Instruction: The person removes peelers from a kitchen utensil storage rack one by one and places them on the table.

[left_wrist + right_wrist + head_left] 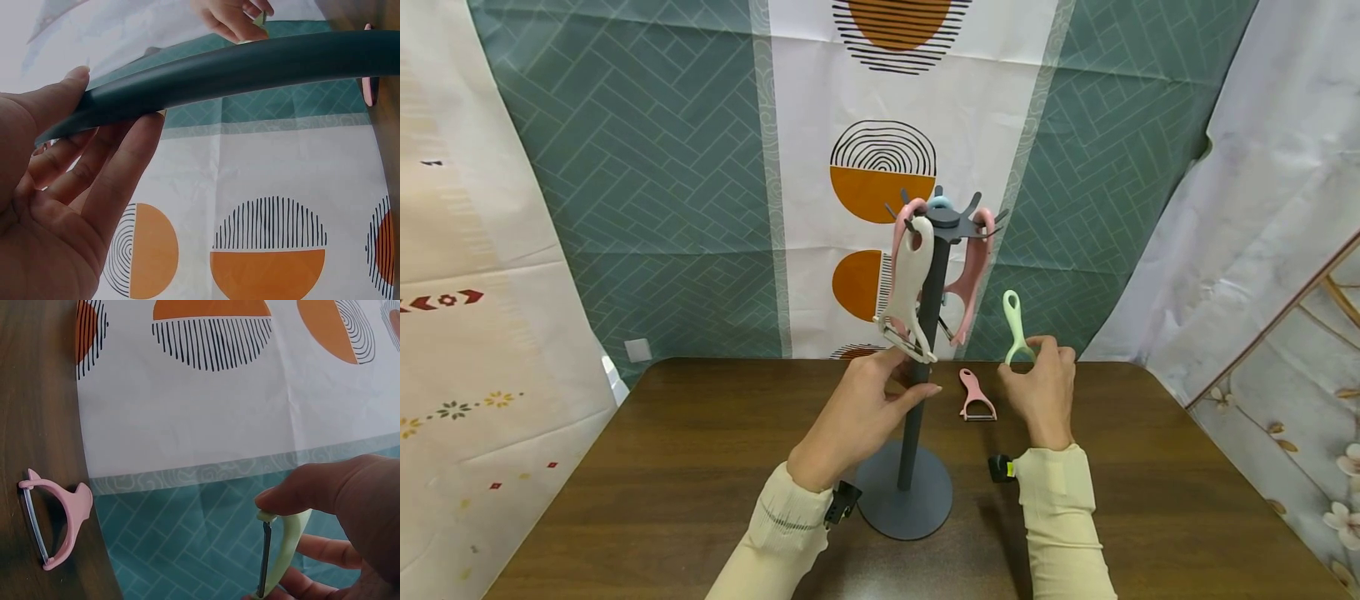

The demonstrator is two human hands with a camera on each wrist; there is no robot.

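Note:
A dark grey stand (910, 446) with a round base and a crown of hooks rises from the table. My left hand (859, 412) grips its post (206, 75) between thumb and fingers, below the hung peelers. From the hooks hang a white peeler (910, 279), pink peelers (973, 258) on either side and a light blue one (938, 202), mostly hidden. To the right, my right hand (1043, 387) pinches a light green peeler (1013, 317) by its blade end, handle up, off the table. Between stand and right hand lies a pink peeler (76, 506) on the table.
The brown wooden table (700, 467) runs back to a patterned curtain (677, 167). Light fabric hangs at the left and right sides. A small white square (638, 350) shows on the curtain beyond the table's back left corner.

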